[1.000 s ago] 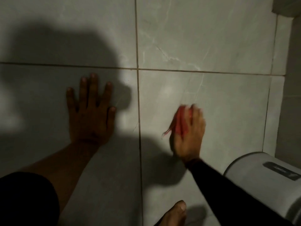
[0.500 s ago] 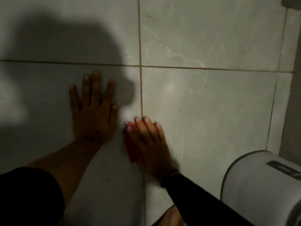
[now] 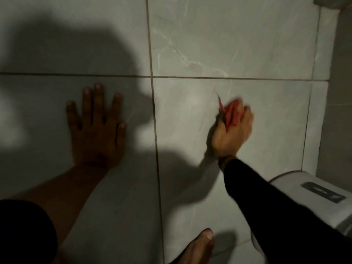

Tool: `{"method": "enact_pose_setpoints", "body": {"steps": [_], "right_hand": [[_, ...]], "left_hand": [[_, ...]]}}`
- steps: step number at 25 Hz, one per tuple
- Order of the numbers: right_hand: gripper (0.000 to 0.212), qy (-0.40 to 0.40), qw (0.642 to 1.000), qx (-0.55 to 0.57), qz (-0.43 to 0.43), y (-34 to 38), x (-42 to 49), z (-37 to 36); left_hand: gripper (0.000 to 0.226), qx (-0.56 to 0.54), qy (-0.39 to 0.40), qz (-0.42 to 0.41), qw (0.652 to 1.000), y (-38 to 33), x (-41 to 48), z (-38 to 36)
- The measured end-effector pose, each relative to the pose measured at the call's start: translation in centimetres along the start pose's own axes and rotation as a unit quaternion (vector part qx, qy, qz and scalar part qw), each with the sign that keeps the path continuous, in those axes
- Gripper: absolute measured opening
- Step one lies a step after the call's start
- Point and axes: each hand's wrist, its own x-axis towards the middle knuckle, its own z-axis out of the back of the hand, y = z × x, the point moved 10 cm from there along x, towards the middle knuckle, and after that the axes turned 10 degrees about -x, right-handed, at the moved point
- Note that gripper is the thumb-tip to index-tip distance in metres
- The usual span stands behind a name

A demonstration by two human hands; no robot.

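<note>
On grey tiles [image 3: 247,44]: left hand [image 3: 96,134] flat, straight-fingered; right hand [image 3: 232,132] tight round 1 red cloth [image 3: 233,114].

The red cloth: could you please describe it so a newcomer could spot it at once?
Start from the grey tiled floor and find the vertical grout line. On the tile to its right, the right hand grips a crumpled red cloth. It is the only brightly coloured thing among grey tiles.

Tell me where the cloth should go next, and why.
Probably sweep the cloth left across the tile toward the grout line. The right hand grips it on that tile's right part, near the white bin; the left hand lies flat beyond the line, so the stretch between is open to wipe.
</note>
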Motion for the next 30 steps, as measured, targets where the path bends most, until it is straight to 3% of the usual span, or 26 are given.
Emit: {"method": "enact_pose_setpoints", "body": {"steps": [2,3,5,8,11,12,14,17,19,21,23,24,26,28,30], "right_hand": [[0.091,0.022,0.996,0.027,-0.086,-0.6,-4.5,-1.0],[0.094,0.02,0.998,0.026,-0.056,2.0,-5.5,-1.8],[0.093,0.018,0.992,0.006,0.121,9.8,-7.5,-3.6],[0.067,0.041,0.916,-0.034,0.399,15.4,-14.6,-5.4],[0.066,0.093,0.847,-0.101,0.514,9.2,-18.4,-5.6],[0.074,0.106,0.844,-0.125,0.511,6.5,-17.3,-5.3],[0.084,0.098,0.896,-0.125,0.414,2.2,-11.4,-4.1],[0.079,0.033,0.977,-0.064,0.201,2.1,-0.4,-1.7],[0.085,0.046,0.986,-0.014,0.16,6.6,4.2,-1.8],[0.079,0.07,0.976,0.005,0.205,11.7,4.1,-2.7],[0.064,0.143,0.955,0.124,0.228,13.4,-0.4,-2.3],[0.056,0.199,0.931,0.238,0.191,12.3,-3.3,-1.4],[0.045,0.293,0.846,0.441,0.063,8.0,-8.6,1.4],[0.043,0.327,0.759,0.559,-0.061,3.8,-13.3,5.1],[0.045,0.304,0.679,0.636,-0.203,-2.1,-16.6,10.2]], "left_hand": [[0.074,0.007,0.001,-0.002,1.0,-0.1,-0.1,0.1],[0.073,0.01,0.0,-0.003,1.0,-0.1,0.1,0.1],[0.073,0.016,-0.003,-0.001,1.0,-0.1,0.3,0.0],[0.073,0.015,-0.001,0.003,1.0,0.0,0.0,0.0],[0.073,0.019,0.003,0.002,1.0,-0.1,0.2,0.1],[0.073,0.022,0.005,0.001,1.0,-0.1,0.2,0.0],[0.072,0.025,0.008,-0.001,1.0,0.1,0.1,-0.1],[0.072,0.031,0.004,-0.003,0.999,-0.1,0.0,0.0],[0.071,0.042,0.011,0.001,0.999,-0.3,0.1,0.0],[0.071,0.053,0.036,-0.007,0.998,-1.0,0.2,0.3],[0.072,0.051,0.092,0.008,0.994,-2.1,-0.4,1.2],[0.073,0.033,0.118,0.029,0.992,-3.1,-1.0,1.9],[0.07,-0.056,0.157,0.087,0.982,-6.9,-3.1,3.4],[0.059,-0.213,0.24,0.162,0.933,-12.6,-6.0,4.0],[0.044,-0.345,0.338,0.204,0.852,-21.2,-9.2,5.5]]}}
